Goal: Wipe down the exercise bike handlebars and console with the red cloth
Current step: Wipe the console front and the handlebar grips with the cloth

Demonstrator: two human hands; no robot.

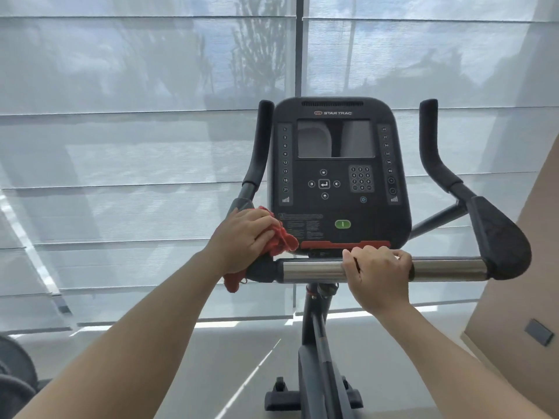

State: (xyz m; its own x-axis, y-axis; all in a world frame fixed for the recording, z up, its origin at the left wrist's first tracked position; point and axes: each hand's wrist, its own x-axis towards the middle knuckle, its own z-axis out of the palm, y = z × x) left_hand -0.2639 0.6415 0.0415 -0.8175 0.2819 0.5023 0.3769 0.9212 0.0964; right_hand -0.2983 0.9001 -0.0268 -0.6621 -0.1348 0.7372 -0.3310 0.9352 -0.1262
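Wiping hand: left hand (243, 237), fingers curled over the cloth (286, 241), presses it onto the base of the left handlebar (259, 146).
Cloth: red, bunched, just beside the console (341, 207) lower left corner; one end hangs below the wrist.
Right hand (378, 275): fingers wrapped around the chrome bar (311, 270) beneath the console.

left hand (242, 237) gripping red cloth (282, 238) on handlebar (453, 269)

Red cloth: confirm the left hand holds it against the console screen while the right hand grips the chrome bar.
Wrong spot. The head view shows the left hand holding the red cloth on the left handlebar end, beside the console's lower corner, not against the screen. The right hand does grip the chrome bar.
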